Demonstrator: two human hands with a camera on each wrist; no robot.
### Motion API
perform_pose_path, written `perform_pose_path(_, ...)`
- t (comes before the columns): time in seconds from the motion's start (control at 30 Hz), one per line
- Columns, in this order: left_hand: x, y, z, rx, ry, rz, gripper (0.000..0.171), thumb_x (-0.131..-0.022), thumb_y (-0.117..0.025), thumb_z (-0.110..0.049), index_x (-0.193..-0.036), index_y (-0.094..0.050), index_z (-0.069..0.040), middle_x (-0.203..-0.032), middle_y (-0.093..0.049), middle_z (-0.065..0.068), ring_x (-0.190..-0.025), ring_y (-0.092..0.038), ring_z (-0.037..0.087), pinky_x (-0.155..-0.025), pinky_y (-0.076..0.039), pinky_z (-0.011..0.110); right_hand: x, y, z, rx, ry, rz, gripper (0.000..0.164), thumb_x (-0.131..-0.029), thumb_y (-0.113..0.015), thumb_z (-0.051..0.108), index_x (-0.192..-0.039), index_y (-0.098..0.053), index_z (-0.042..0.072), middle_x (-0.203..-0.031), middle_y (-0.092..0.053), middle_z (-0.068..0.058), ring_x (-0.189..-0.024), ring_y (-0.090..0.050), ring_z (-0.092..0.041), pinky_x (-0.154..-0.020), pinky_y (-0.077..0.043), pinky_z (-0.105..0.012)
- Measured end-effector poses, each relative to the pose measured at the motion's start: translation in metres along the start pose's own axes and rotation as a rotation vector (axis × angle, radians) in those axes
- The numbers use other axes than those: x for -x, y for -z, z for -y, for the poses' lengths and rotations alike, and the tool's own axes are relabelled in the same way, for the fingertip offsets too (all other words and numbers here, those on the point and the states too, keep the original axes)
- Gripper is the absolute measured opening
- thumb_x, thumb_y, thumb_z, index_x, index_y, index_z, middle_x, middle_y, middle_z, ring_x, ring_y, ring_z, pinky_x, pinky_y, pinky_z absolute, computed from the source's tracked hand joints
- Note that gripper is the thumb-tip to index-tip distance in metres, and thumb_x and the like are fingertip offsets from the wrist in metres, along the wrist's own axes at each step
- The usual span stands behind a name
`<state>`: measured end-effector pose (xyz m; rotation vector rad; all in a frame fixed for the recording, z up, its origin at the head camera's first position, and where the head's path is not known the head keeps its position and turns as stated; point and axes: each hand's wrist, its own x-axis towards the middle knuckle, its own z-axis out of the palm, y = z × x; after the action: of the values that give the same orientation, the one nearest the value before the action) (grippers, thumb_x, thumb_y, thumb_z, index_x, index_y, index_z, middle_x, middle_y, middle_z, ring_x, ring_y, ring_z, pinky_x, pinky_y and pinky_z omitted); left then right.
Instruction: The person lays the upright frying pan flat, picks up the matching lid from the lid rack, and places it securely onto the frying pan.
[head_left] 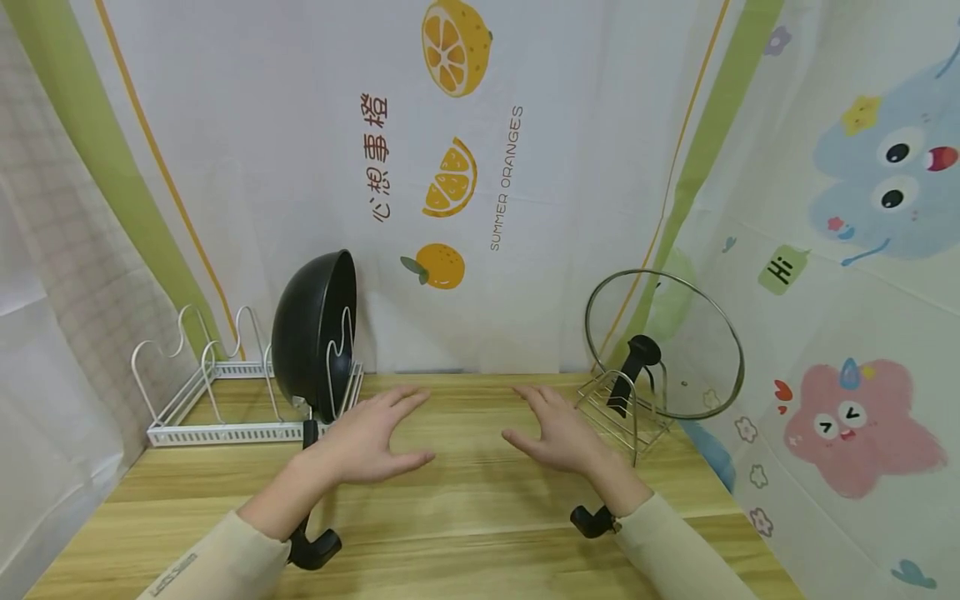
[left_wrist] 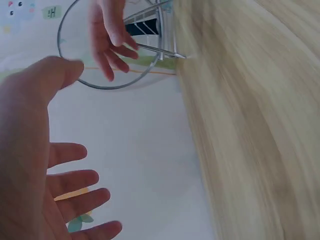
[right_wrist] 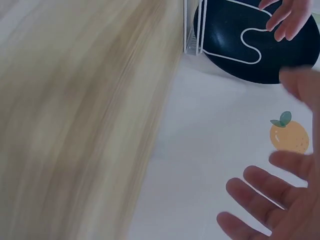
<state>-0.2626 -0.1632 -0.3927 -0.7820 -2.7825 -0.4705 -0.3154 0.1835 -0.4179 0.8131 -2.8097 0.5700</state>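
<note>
My left hand (head_left: 363, 442) hovers over the table with its fingers extended and holds nothing. Just behind it, a black wok (head_left: 303, 325) stands on its side in a white metal rack (head_left: 225, 433), its inside facing right. The wok's lower end is partly hidden by my left wrist. Across from it, my right hand (head_left: 558, 429) is also empty, fingers and thumb spread apart. Nearest to that hand is a gold wire stand (head_left: 633, 417), which props up a round glass lid (head_left: 738, 367) with a black knob (head_left: 643, 350).
A light wood-grain table (head_left: 457, 517) lies under both hands. White cloth (head_left: 300, 125) printed with oranges hangs along its back edge, and a cartoon-printed sheet (head_left: 840, 317) borders the right side. The white rack has several curved wire dividers left of the wok.
</note>
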Motion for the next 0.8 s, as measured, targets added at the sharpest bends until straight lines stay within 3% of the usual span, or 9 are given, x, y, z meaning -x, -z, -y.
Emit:
perform_pose_path(0.13,0.004,0.007,-0.002,0.056,0.003,-0.053,0.076,-0.099,-0.075,-0.056,-0.161,-0.055,-0.016,-0.162,-0.058,0.011,-0.143,-0.062,0.038,-0.111,-0.055,0.061,-0.002,-0.001,0.001,-0.103,-0.022,-0.039,0.07,-0.106,-0.071,0.046,-0.162,-0.05,0.012,-0.15,-0.062,-0.012,-0.13,-0.066,-0.032,-0.1,-0.06,-0.055)
perform_pose_path(0.3,0.011,0.017,-0.005,0.102,0.002,-0.148,0.065,-0.1,-0.078,-0.046,-0.154,-0.063,-0.016,-0.153,-0.065,0.008,-0.135,-0.068,0.034,-0.104,-0.06,0.058,-0.004,0.0,0.005,-0.2,-0.027,-0.06,0.062,-0.108,-0.07,0.039,-0.16,-0.053,0.01,-0.145,-0.064,-0.012,-0.127,-0.067,-0.031,-0.106,-0.058,-0.056)
perform_pose_path(0.5,0.021,0.031,-0.004,0.164,-0.052,-0.296,0.049,-0.099,-0.081,-0.029,-0.145,-0.07,-0.015,-0.137,-0.074,0.001,-0.117,-0.074,0.024,-0.095,-0.063,0.048,-0.006,0.001,0.011,-0.301,-0.025,-0.073,0.056,-0.108,-0.07,0.034,-0.157,-0.056,0.01,-0.141,-0.067,-0.01,-0.124,-0.068,-0.029,-0.107,-0.056,-0.056)
perform_pose_path(0.67,0.029,0.043,0.0,0.21,-0.07,-0.351,0.045,-0.099,-0.082,-0.022,-0.142,-0.072,-0.015,-0.129,-0.074,-0.002,-0.102,-0.069,0.013,-0.085,-0.063,0.036,-0.008,0.001,0.014,-0.348,-0.027,-0.08,0.053,-0.109,-0.069,0.034,-0.156,-0.057,0.011,-0.141,-0.068,-0.009,-0.122,-0.068,-0.028,-0.107,-0.056,-0.057)
perform_pose_path(0.8,0.037,0.052,0.002,0.234,-0.055,-0.385,0.043,-0.098,-0.081,-0.017,-0.14,-0.073,-0.013,-0.128,-0.075,0.0,-0.104,-0.069,0.014,-0.083,-0.063,0.035,-0.011,0.0,0.017,-0.393,-0.032,-0.084,0.051,-0.109,-0.069,0.034,-0.154,-0.059,0.011,-0.139,-0.069,-0.009,-0.12,-0.07,-0.026,-0.105,-0.058,-0.053)
